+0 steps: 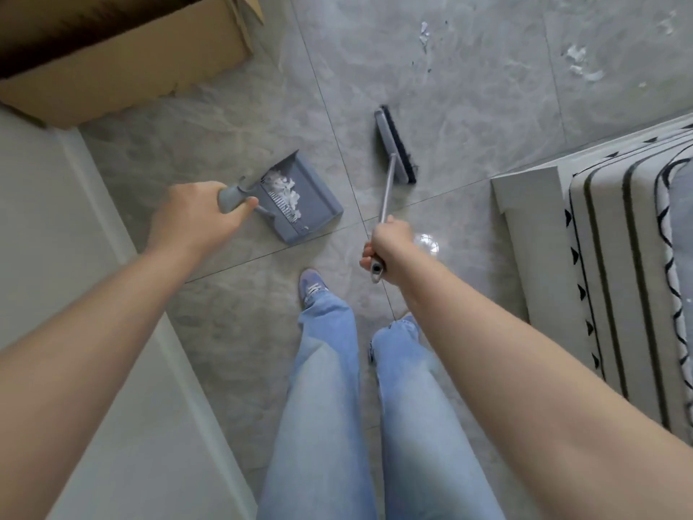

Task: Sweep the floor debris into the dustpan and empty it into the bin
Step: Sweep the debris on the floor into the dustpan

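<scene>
My left hand (pixel 195 215) grips the top of the grey dustpan's handle (pixel 234 197). The dustpan (pixel 311 204) holds white paper scraps (pixel 283 191) at its back, near the comb teeth. My right hand (pixel 390 245) grips the metal broom handle (pixel 386 193). The broom head (pixel 395 144), grey with dark bristles, is right of the dustpan and apart from it. More white scraps (pixel 579 63) lie on the grey tiled floor at the far right, and a smaller patch of scraps (pixel 424 33) lies at the top centre.
An open brown cardboard box (pixel 123 69) stands at the top left. A white wall and skirting (pixel 75 227) run down the left. A striped grey rug (pixel 618 257) lies at the right. My legs in jeans and my shoes (pixel 311 287) are at the bottom centre.
</scene>
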Demonstrator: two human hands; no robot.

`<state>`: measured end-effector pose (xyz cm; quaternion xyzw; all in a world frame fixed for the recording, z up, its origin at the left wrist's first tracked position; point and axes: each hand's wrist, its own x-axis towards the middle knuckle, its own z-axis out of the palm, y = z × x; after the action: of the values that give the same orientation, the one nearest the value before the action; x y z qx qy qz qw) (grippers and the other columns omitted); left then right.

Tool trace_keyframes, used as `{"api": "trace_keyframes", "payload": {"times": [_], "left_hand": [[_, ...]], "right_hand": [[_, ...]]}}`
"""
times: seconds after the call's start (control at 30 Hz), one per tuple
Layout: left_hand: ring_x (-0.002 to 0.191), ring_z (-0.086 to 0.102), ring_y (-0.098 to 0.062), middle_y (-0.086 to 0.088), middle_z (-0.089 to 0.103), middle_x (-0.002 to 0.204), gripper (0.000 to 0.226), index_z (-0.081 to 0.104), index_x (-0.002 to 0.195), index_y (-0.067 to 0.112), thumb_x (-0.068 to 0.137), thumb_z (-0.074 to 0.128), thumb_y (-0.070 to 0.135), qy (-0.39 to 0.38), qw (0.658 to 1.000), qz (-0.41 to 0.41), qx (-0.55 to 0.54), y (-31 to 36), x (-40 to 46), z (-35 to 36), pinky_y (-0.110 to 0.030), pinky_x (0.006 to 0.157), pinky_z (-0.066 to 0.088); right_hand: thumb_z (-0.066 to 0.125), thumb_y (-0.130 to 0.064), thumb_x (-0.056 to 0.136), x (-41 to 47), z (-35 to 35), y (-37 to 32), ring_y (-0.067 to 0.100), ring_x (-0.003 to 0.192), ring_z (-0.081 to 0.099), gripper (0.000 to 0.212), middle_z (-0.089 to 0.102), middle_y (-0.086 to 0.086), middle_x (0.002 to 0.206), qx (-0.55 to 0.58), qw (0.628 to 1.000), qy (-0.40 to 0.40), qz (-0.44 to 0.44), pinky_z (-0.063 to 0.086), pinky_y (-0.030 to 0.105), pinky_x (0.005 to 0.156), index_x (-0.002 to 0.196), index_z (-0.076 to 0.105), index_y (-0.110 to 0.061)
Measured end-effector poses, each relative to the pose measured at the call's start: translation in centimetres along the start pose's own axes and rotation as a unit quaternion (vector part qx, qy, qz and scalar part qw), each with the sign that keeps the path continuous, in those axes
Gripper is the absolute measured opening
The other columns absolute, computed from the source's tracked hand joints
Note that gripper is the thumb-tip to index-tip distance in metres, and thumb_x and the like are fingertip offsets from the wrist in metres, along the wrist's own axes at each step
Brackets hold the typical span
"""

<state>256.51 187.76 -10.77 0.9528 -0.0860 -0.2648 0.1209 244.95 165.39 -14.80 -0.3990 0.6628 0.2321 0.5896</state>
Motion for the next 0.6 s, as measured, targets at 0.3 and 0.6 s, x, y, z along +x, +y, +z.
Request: {"api": "trace_keyframes", "payload": {"times": [0.3, 0.6], "left_hand": [[0.065, 0.055, -0.034, -0.01, 0.058, 0.063, 0.044, 0.056, 0.065, 0.015, 0.088, 0.058, 0.052, 0.014, 0.999, -0.002, -0.038, 0.3, 0.0, 0.7, -0.032, 0.055, 0.035], [0.067, 0.059, -0.036, -0.012, 0.06, 0.064, 0.048, 0.059, 0.069, 0.013, 0.085, 0.058, 0.058, 0.041, 0.999, -0.011, -0.022, -5.4, -0.8, -3.5, -0.035, 0.053, 0.044]], "right_hand": [[0.032, -0.006, 0.096, -8.9, 6.1, 9.0, 0.012, 0.041, 0.022, 0.048, 0.025, -0.002, 0.054, 0.041, 0.99, -0.119, 0.059, 0.022, 0.018, 0.036, 0.121, 0.056, -0.04], [0.034, -0.006, 0.098, -10.3, 5.3, 3.3, 0.013, 0.042, 0.021, 0.049, 0.023, -0.001, 0.055, -0.004, 0.996, -0.08, -0.035, 0.023, 0.018, 0.036, 0.138, 0.046, -0.032]]}}
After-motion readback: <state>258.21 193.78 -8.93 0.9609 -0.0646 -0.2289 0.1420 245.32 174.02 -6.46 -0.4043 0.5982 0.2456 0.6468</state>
